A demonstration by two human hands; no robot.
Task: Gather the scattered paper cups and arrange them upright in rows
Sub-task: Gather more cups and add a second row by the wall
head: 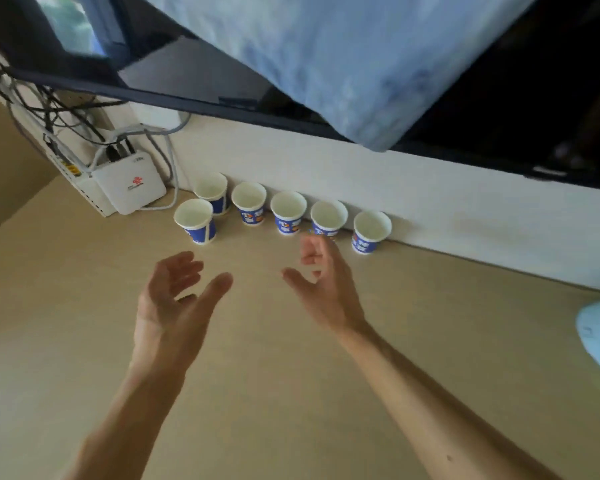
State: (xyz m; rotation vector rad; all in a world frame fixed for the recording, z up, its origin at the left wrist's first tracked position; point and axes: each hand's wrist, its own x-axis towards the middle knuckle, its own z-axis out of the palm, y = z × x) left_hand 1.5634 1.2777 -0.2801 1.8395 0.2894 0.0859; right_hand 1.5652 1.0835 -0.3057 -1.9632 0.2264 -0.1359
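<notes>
Your left hand (174,303) and right hand (326,289) hover empty, fingers loose — five cups (288,211) line the wall (430,202), likely as guide, sixth cup (195,221) starts row two.

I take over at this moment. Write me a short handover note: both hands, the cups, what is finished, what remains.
Hands: left hand and right hand are open and empty over the beige table.
Cups: six blue-and-white paper cups stand upright; five in a row along the white wall, the sixth cup in front of the left end.
Done: six arranged.
Left: no loose cup is in view; check outside the frame, then continue the front row.
</notes>
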